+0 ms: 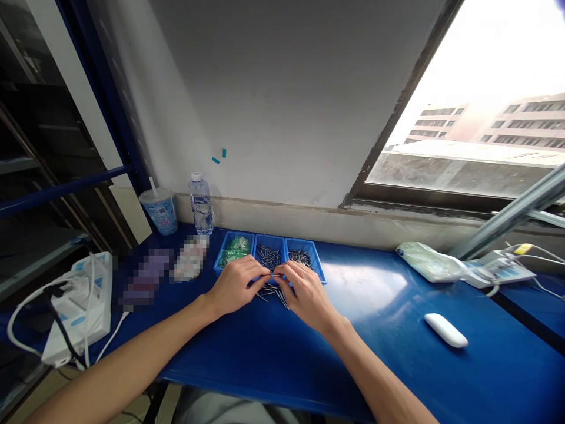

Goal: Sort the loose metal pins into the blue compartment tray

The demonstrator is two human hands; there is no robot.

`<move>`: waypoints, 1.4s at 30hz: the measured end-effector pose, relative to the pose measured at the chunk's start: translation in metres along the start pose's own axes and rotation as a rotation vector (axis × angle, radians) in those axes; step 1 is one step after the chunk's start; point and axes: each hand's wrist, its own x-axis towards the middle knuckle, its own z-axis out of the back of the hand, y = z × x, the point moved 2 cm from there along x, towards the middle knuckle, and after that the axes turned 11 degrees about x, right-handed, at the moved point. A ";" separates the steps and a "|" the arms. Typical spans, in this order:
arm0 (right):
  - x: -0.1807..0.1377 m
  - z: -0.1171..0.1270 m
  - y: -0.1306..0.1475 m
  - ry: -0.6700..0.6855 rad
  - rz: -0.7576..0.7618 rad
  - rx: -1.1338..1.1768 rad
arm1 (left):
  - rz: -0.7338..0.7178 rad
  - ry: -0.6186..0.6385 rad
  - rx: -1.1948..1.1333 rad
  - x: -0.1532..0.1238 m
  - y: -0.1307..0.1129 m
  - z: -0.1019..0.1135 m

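My left hand (237, 284) and my right hand (305, 292) meet fingertip to fingertip in front of three joined blue bins. Both are closed in a pinch on a small thin metal part (272, 275), mostly hidden by the fingers; its exact kind does not show. Just below the fingertips lies a loose pile of slim dark screw-like pieces (279, 295) on the blue table (265, 353). Green and clear small packets (236, 248) fill the left bin. Slim metal pieces (268, 255) are in the middle bin, and short dark pieces (300, 257) in the right bin (315, 265).
Behind to the left stand a water bottle (201, 206) and a lidded cup (159, 212). A power strip (83, 312) with cables lies at far left, beside blurred items. On the right are a white oval case (445, 330), a plastic packet (430, 262) and another power strip (503, 268).
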 end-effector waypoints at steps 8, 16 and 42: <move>0.001 0.002 0.000 -0.002 0.015 0.010 | -0.010 -0.010 0.011 0.000 -0.001 0.000; 0.001 0.003 0.000 -0.006 0.008 0.010 | -0.013 -0.005 0.014 0.000 -0.001 0.001; 0.001 0.004 -0.003 0.004 -0.006 0.002 | -0.022 -0.024 0.017 0.002 -0.002 0.003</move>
